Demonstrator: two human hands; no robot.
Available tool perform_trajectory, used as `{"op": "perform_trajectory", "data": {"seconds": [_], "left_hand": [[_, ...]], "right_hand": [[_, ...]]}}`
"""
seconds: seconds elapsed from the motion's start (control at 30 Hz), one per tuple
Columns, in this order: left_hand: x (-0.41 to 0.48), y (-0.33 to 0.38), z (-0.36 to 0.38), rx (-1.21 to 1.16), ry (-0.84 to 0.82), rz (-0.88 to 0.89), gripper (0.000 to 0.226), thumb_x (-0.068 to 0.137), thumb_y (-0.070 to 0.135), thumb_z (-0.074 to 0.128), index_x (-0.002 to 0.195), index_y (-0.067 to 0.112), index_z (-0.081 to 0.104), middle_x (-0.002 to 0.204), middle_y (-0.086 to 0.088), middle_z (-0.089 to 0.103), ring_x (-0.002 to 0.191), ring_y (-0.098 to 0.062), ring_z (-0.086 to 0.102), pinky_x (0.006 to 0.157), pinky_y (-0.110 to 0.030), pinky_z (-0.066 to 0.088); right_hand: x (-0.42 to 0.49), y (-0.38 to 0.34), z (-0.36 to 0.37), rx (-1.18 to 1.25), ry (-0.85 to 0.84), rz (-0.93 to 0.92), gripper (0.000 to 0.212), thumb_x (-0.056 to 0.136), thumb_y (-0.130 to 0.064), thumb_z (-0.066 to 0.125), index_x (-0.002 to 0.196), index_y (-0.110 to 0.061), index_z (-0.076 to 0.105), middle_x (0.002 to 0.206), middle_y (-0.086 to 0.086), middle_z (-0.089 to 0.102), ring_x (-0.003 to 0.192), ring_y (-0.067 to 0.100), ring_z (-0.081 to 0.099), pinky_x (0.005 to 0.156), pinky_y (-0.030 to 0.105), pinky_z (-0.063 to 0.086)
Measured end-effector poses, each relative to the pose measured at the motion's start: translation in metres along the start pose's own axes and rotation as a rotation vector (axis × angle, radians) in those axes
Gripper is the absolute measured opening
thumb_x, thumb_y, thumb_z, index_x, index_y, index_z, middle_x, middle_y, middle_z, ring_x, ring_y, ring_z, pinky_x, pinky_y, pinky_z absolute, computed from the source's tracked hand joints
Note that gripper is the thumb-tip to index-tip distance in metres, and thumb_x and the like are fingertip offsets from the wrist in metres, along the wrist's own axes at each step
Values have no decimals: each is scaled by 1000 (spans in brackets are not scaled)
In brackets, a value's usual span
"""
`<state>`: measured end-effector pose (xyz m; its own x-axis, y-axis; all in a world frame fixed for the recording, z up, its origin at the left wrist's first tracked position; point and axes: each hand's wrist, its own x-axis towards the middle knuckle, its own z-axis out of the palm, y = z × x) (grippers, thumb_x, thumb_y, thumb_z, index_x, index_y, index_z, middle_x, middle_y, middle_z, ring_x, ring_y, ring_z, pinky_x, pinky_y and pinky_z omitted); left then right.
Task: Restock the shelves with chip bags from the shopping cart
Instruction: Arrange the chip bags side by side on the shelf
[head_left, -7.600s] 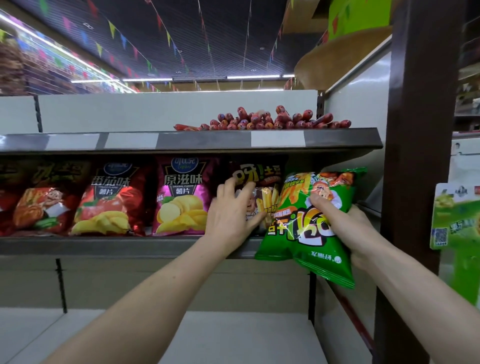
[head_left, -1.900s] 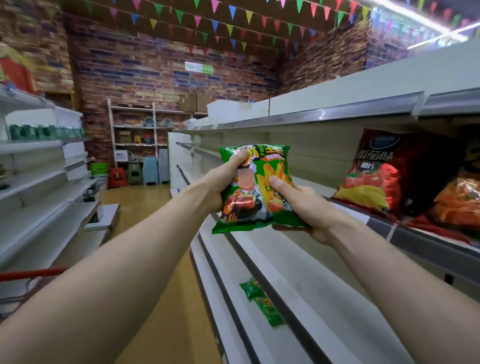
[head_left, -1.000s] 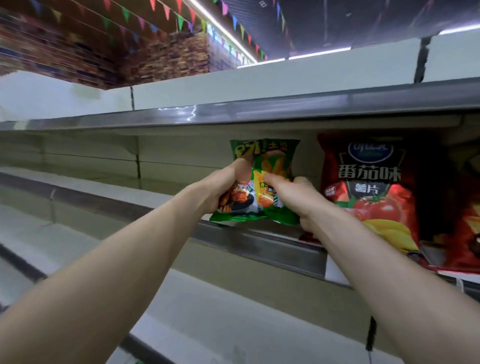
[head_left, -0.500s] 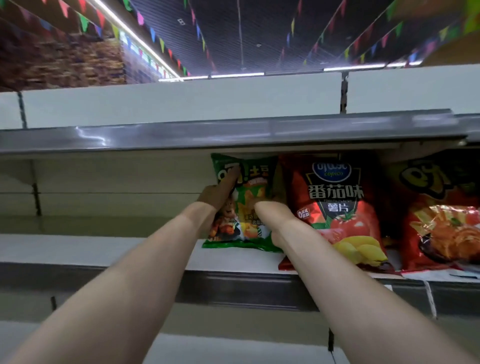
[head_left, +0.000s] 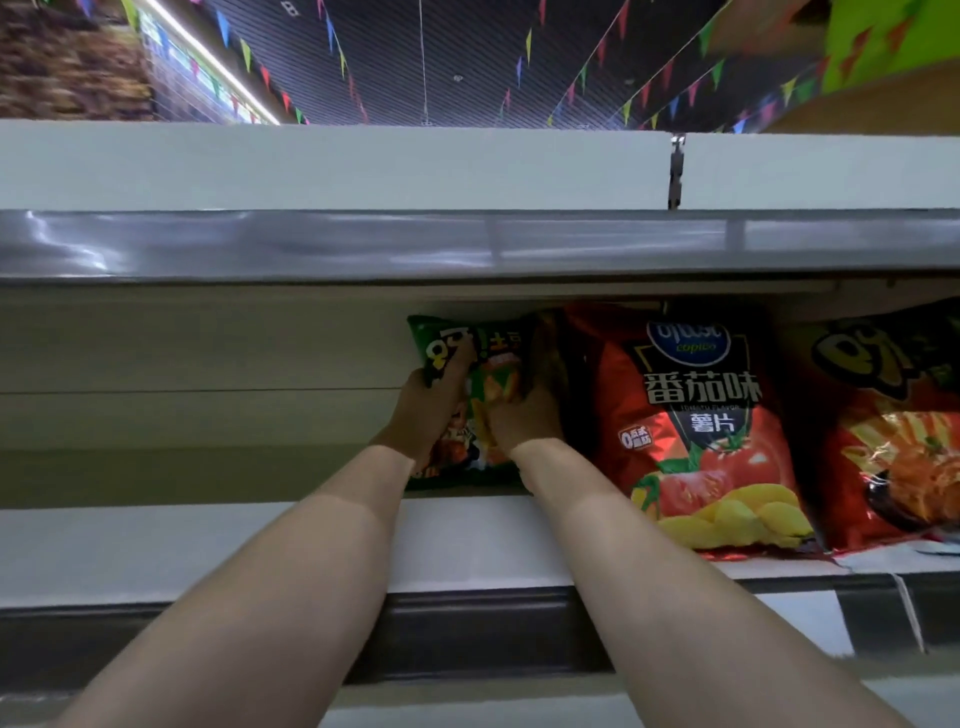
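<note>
Both hands grip the green chip bag (head_left: 485, 395), left hand (head_left: 426, 410) and right hand (head_left: 524, 421), standing it upright at the far shelf (head_left: 208, 540) wall, touching the red tomato bag (head_left: 696, 431), evidently for facing.

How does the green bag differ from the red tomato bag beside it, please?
The green bag is green and looks smaller; the red bag is red and larger. The left hand and right hand grip the green bag; no hand holds the red bag. The green bag sits farther back on the shelf, while the red bag reaches its front edge. Both stand with fronts facing out.
</note>
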<state>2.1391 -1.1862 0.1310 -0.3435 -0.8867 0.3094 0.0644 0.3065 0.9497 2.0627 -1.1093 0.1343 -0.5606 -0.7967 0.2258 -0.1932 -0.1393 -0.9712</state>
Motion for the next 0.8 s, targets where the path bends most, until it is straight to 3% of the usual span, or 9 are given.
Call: {"op": "perform_trajectory", "data": {"seconds": [0.07, 0.13, 0.3, 0.4, 0.5, 0.67, 0.8], "left_hand": [[6, -2, 0, -14, -12, 10, 69, 87, 59, 57, 137, 13, 45, 122, -8, 64, 101, -21, 66, 78, -31, 56], [12, -2, -1, -19, -4, 61, 62, 92, 52, 55, 139, 14, 41, 127, -7, 60, 107, -21, 63, 90, -36, 53], [25, -6, 0, -34, -57, 57, 64, 94, 51, 51, 144, 15, 35, 131, -4, 57, 109, -18, 61, 84, -32, 54], [22, -7, 2, -67, -27, 2, 81, 90, 57, 55, 151, 15, 23, 141, -12, 50, 117, -24, 58, 97, -43, 51], [18, -6, 6, -59, 63, 2, 89, 93, 52, 54, 155, 15, 1, 150, -12, 37, 130, -27, 46, 105, -40, 42], [20, -2, 5, -54, 103, 113, 66, 101, 43, 41, 155, 22, 8, 148, -13, 41, 126, -26, 50, 103, -42, 46], [18, -4, 4, 55, 92, 132, 59, 104, 37, 38, 154, 19, 13, 143, -7, 44, 120, -16, 50, 87, -22, 45]], "right_hand": [[6, 0, 3, 23, 4, -23, 71, 96, -12, 55, 155, -17, 16, 158, 9, 26, 144, 29, 26, 117, 41, 26], [10, -1, 5, 39, 27, -73, 75, 95, -10, 58, 155, -19, 15, 158, 8, 25, 145, 29, 25, 117, 46, 26], [17, 3, 5, 5, 29, -119, 74, 94, -5, 55, 155, -16, 13, 157, 9, 25, 144, 27, 25, 117, 42, 25], [19, 7, 3, -49, 31, -144, 77, 94, -7, 57, 155, -17, 11, 158, 10, 23, 145, 28, 23, 118, 44, 25], [16, 10, 6, -163, 47, -191, 85, 92, -13, 63, 155, -19, 8, 159, 8, 21, 146, 28, 21, 118, 45, 25], [15, 13, 6, -500, 41, -245, 95, 91, -19, 64, 155, -25, -6, 161, 9, 8, 147, 33, 12, 119, 49, 21], [13, 11, 3, -634, 26, -256, 89, 94, -20, 60, 155, -26, -5, 160, 11, 9, 146, 36, 17, 116, 49, 25]]}}
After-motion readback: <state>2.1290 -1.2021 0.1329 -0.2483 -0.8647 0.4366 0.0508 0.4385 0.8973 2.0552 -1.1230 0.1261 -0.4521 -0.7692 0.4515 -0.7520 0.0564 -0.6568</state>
